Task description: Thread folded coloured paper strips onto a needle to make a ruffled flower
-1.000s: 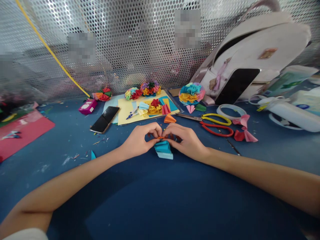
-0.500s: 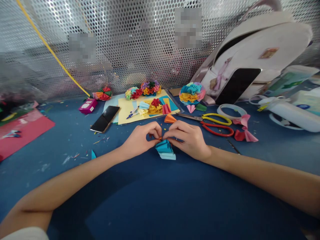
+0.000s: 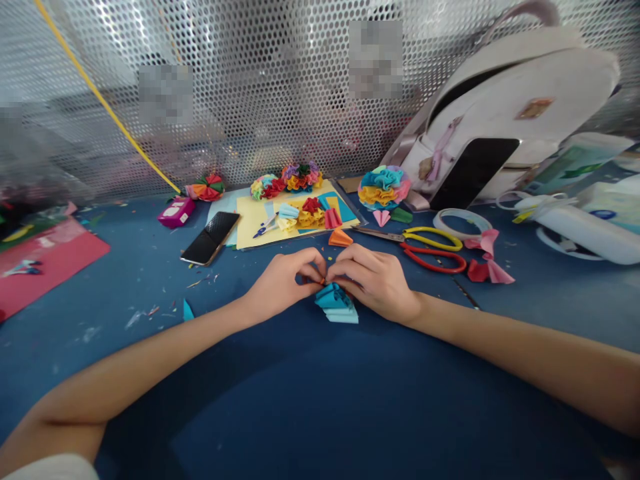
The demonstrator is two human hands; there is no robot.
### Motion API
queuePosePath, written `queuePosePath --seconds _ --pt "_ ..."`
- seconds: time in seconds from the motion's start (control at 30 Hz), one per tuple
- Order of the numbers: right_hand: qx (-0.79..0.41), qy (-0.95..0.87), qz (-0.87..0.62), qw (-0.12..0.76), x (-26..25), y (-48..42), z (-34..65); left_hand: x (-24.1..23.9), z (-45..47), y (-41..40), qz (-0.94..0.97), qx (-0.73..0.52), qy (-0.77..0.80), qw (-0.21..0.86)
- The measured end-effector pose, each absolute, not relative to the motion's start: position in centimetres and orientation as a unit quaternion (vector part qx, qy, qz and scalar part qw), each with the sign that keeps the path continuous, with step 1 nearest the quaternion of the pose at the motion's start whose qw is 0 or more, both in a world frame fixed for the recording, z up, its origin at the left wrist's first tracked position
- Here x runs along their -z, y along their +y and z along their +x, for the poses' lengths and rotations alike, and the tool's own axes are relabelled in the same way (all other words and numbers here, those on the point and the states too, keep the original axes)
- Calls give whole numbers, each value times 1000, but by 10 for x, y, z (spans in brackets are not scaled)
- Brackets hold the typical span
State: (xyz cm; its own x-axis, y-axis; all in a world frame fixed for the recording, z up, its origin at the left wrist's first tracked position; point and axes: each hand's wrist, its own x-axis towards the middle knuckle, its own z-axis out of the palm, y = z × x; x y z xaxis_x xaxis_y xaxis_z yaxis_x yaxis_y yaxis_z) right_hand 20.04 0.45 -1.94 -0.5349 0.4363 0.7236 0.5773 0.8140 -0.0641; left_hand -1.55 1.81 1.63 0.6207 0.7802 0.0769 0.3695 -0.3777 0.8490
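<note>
Both my hands meet at the middle of the blue table (image 3: 310,393). My left hand (image 3: 283,283) and my right hand (image 3: 373,280) are closed in a pinch on the top of a folded blue paper piece (image 3: 337,303), where a bit of orange paper shows between the fingertips. The blue folds fan out toward me below the fingers. An orange paper cone (image 3: 340,237) lies just beyond my hands.
A yellow sheet (image 3: 260,220) with folded paper pieces and paper flowers (image 3: 385,187) lies at the back. A black phone (image 3: 210,237) lies left of it, yellow and red scissors (image 3: 430,250) to the right. A white backpack (image 3: 505,113), tape ring (image 3: 463,223) and red paper (image 3: 45,267) lie around.
The blue folded piece has turned and slid slightly right and toward me between my fingers. My right hand has closed further over it; the left thumb has shifted.
</note>
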Motion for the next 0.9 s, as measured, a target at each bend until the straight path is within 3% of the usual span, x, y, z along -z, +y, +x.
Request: queuePosePath --seconds 0.9 --pt "39 -856 -310 412 22 8 203 -13 -19 21 838 -245 351 337"
